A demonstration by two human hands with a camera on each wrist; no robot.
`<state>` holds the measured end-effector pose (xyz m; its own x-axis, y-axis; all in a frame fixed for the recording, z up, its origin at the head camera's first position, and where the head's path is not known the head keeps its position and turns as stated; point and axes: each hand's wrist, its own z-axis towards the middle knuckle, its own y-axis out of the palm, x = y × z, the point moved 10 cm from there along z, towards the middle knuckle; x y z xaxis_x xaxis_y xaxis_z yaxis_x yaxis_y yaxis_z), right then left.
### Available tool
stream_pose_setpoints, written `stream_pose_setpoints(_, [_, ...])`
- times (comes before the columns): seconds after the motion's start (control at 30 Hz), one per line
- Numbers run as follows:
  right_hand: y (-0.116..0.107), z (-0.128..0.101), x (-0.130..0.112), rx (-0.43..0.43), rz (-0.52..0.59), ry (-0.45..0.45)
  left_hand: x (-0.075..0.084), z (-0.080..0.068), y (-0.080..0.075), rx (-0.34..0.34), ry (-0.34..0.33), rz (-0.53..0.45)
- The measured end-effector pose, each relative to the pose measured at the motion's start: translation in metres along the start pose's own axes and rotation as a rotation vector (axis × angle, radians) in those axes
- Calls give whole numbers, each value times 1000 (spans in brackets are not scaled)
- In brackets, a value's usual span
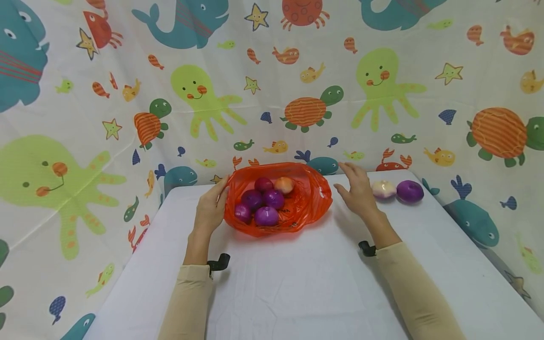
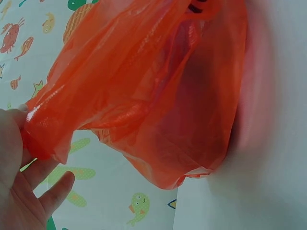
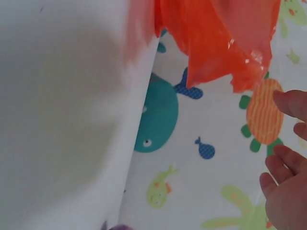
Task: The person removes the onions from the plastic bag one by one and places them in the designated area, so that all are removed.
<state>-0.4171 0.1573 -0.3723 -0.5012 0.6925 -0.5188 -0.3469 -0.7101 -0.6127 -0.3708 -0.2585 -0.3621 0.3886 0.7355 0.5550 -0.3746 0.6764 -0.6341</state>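
Observation:
An orange-red plastic bag (image 1: 303, 215) lies spread wide on the table with its mouth facing up. Inside it are several shiny purple onions (image 1: 267, 216) and one orange-yellow round piece (image 1: 284, 185). My left hand (image 1: 211, 206) grips the bag's left rim, the film caught between thumb and fingers; in the left wrist view the bag (image 2: 124, 91) hangs from that grip. Off the bag's right side, my right hand (image 1: 359, 191) is raised with fingers spread, holding nothing. The right wrist view shows a gap between those fingers (image 3: 288, 103) and the bag's crumpled edge (image 3: 225, 57).
At the back right of the white table (image 1: 297, 293), a pale round bulb (image 1: 384, 190) sits beside a large purple onion (image 1: 410, 192), both right of my right hand. A curtain (image 1: 263, 66) printed with sea animals stands behind and along the sides.

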Motion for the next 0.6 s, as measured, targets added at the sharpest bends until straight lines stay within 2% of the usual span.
stream_pose_setpoints(0.2, [10,2,-23,-10,31,-73,0,1,0,7,12,0])
stream_pose_setpoints(0.6, [35,0,-60,-82,107,-117,-1,1,0,6,8,0])
